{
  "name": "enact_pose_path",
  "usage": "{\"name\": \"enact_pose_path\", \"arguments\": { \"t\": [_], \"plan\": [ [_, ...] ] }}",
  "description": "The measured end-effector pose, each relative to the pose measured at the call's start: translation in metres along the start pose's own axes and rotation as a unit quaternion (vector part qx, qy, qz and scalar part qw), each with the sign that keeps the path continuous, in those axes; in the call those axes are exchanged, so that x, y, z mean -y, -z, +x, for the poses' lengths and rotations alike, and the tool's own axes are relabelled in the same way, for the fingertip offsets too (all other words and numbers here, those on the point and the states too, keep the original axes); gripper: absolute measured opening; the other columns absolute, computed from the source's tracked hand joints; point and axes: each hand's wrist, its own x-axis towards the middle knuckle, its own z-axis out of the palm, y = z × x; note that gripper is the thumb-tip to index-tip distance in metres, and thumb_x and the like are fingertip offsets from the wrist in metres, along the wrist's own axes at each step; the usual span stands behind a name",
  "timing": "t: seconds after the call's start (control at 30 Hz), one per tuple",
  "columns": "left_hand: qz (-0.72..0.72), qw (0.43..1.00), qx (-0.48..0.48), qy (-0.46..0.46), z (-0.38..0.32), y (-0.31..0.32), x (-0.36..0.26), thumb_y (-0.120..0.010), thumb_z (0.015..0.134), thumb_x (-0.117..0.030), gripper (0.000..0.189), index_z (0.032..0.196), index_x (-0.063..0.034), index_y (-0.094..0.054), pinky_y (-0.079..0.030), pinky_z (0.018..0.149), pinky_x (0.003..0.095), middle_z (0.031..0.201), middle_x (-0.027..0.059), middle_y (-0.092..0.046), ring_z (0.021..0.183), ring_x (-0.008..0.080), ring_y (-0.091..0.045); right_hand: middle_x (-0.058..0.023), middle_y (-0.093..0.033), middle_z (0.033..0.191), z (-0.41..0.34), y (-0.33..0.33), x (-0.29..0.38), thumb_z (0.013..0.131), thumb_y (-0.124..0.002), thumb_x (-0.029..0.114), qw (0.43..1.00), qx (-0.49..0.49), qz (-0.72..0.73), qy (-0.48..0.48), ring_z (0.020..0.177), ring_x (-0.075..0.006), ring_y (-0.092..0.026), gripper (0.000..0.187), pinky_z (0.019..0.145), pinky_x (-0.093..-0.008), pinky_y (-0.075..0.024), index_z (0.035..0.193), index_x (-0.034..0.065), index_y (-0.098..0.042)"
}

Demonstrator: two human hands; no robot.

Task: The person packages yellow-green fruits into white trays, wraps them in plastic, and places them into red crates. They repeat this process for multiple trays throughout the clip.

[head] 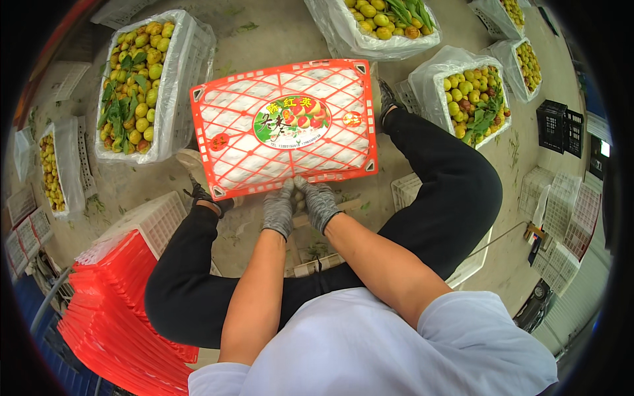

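Note:
A shallow crate with a red plastic lattice lid (372, 109) sits before me between my feet. White covering material (317, 81) shows through the lattice, and an oval printed label (292, 121) bearing writing and pictured fruit lies at the middle of the lid. At its near edge, my left hand (278, 208) in a grey knit glove grips the rim. Close beside it, my right hand (318, 200), gloved alike, holds the same rim. The undersides of the fingers are partly hidden, as are the crate's walls below the lid.
Plastic-lined crates of jujubes stand on the floor at left (136, 89), top (386, 20) and right (473, 101). A tall stack of red lids (114, 307) rises by my left leg, next to a white crate (161, 218). Black crates (552, 126) sit far right.

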Motion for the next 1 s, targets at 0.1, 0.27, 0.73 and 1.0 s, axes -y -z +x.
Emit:
{"name": "enact_pose_path", "arguments": {
  "t": [0.1, 0.27, 0.73, 1.0],
  "plan": [
    [0.017, 0.999, -0.044, 0.014, -0.003, -0.004, -0.001, -0.066, 0.095, -0.029, 0.025, 0.094, -0.0043, -0.063, -0.047, 0.048, 0.0296, 0.072, 0.0048, -0.063, 0.055, 0.0153, -0.055, -0.0078, -0.060, 0.062, -0.003, -0.006, 0.000, 0.089, -0.073, 0.030, 1.000, -0.028, -0.011, -0.001, 0.047, -0.0180, -0.052, 0.032, 0.044, -0.0338, -0.0437, 0.077, 0.0014, -0.063],
    [0.077, 0.995, -0.058, 0.001, 0.002, 0.001, 0.004, -0.068, 0.093, -0.032, 0.029, 0.094, -0.0030, -0.064, -0.047, 0.048, 0.0301, 0.076, 0.0061, -0.066, 0.058, 0.0154, -0.060, -0.0097, -0.061, 0.063, -0.004, -0.006, 0.000, 0.090, -0.071, 0.033, 0.998, -0.035, -0.058, -0.006, 0.048, -0.0192, -0.053, 0.036, 0.044, -0.0346, -0.0426, 0.074, 0.0023, -0.061],
    [0.088, 0.990, -0.101, 0.034, -0.005, -0.017, -0.007, -0.066, 0.093, -0.034, 0.024, 0.090, -0.0102, -0.065, -0.034, 0.041, 0.0273, 0.069, 0.0003, -0.061, 0.050, 0.0119, -0.049, -0.0068, -0.056, 0.061, -0.010, -0.023, 0.007, 0.092, -0.067, 0.027, 0.996, -0.057, 0.054, -0.033, 0.044, -0.0194, -0.049, 0.030, 0.038, -0.0349, -0.0374, 0.075, 0.0044, -0.058],
    [0.078, 0.993, -0.090, 0.001, -0.001, -0.013, 0.003, -0.065, 0.094, -0.034, 0.026, 0.093, -0.0082, -0.065, -0.040, 0.044, 0.0306, 0.072, 0.0018, -0.063, 0.054, 0.0130, -0.052, -0.0055, -0.058, 0.064, -0.002, -0.014, -0.004, 0.090, -0.070, 0.030, 0.998, -0.037, 0.047, -0.023, 0.046, -0.0173, -0.049, 0.029, 0.039, -0.0333, -0.0359, 0.080, 0.0055, -0.059]
  ]
}}
